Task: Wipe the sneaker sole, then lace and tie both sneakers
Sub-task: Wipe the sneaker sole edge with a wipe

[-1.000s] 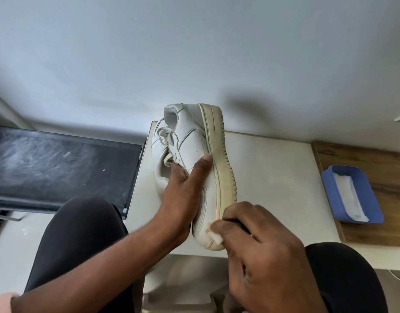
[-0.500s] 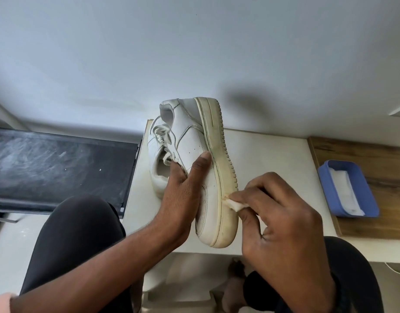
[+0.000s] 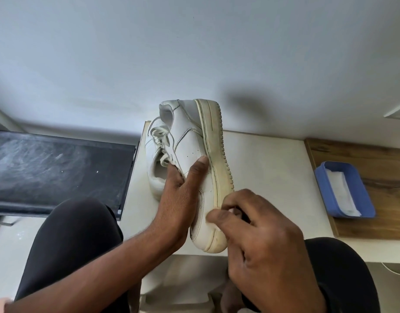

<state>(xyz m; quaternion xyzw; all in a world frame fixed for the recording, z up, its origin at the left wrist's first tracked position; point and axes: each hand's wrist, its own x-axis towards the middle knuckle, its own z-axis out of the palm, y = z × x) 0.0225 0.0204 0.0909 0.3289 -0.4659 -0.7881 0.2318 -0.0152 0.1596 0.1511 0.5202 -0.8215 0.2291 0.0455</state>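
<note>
Pale wall (image 3: pixel 194 53) backs the small white table (image 3: pixel 273 177) where the sneaker (image 3: pixel 192 150) is tipped on its side, sole (image 3: pixel 217 159) turned to my right; I judge it light but stiff, its smooth leather apt to slip, so the side panel and the lace opening are the places to brace it. My left hand (image 3: pixel 178 199) does that, thumb flat on the upper and fingers (image 3: pixel 172 171) tucked in by the laces (image 3: pixel 159 135), while my right hand (image 3: pixel 262 240) curls round a small white wipe (image 3: pixel 231 210), pinching it against the sole's edge near the toe.
</note>
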